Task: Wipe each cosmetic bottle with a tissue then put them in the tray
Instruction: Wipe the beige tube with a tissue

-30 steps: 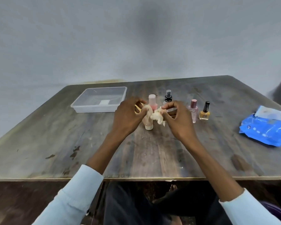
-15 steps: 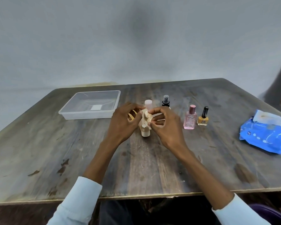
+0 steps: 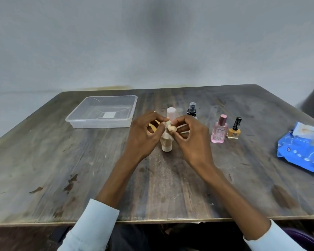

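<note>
The fingers point(image 3: 172, 122) of the right hand point(image 3: 192, 140) pinch a small crumpled wad of off-white tissue point(image 3: 171, 128) and press it against the upper part of a beige, pale-capped cosmetic bottle point(image 3: 167, 142), which stands upright on the worn grey-brown wooden desk point(image 3: 98, 169). The left hand point(image 3: 145, 134) curls around the bottle's other side, thumb and forefinger closed near its neck, steadying it. Just behind the hands stands a small spray bottle with a black nozzle point(image 3: 191, 110), its lower half hidden. To the right, near but apart from the hands, a square pink perfume bottle with a pink cap point(image 3: 219, 130) and a short amber nail-polish bottle with a black cap point(image 3: 234, 129) stand just beside each other. The clear rectangular plastic tray point(image 3: 101, 122) lies to the left at the back of the desk and seems to hold no bottles, so the wiping looks to be at the first bottle. A blue soft pack of wipes point(image 3: 301, 151) lies at the far right edge. The likely risks: the bottle is slim and tall, so a hard sideways rub could tip it if the left hand loosens; the right elbow or wrist, swinging out, could knock the two bottles standing close by; and the small wad could slip from the pinch.
</note>
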